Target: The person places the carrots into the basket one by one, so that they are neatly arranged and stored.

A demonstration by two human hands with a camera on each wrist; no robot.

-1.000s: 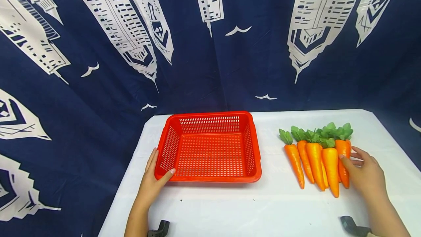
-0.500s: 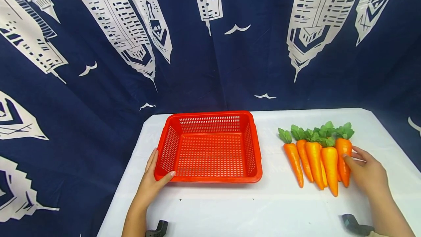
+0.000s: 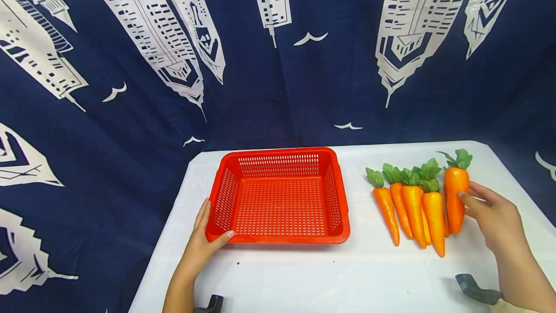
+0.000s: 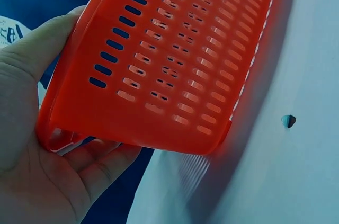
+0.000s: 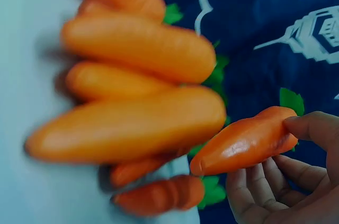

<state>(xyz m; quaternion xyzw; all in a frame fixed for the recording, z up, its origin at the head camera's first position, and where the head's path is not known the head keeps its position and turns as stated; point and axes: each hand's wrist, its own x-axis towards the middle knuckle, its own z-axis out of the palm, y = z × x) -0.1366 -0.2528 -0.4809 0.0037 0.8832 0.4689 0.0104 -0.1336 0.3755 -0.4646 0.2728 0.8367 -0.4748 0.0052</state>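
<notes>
A red plastic basket [image 3: 286, 239] with slotted walls stands on the white table, with nothing in it. My left hand [image 3: 204, 243] grips its near left corner. In the left wrist view the thumb lies over the rim and the fingers reach under the rim's outer edge of the basket [image 4: 132, 128]. My right hand [image 3: 499, 216] pinches an orange carrot [image 3: 455, 202] with green leaves between thumb and fingers. That carrot [image 5: 243, 147] appears raised beside the pile in the right wrist view. Several other carrots [image 3: 433, 221] lie bunched just left of it, leaves toward the back.
The white-covered table [image 3: 304, 279] has a gap between basket and carrots. Behind it hangs a navy cloth [image 3: 269, 105] printed with white buildings and birds. Dark wrist straps [image 3: 475, 291] show at the bottom edge.
My right hand has taken hold of the rightmost carrot and lifted it up and slightly back, away from the pile. The left hand stays on the basket, which has barely shifted.
</notes>
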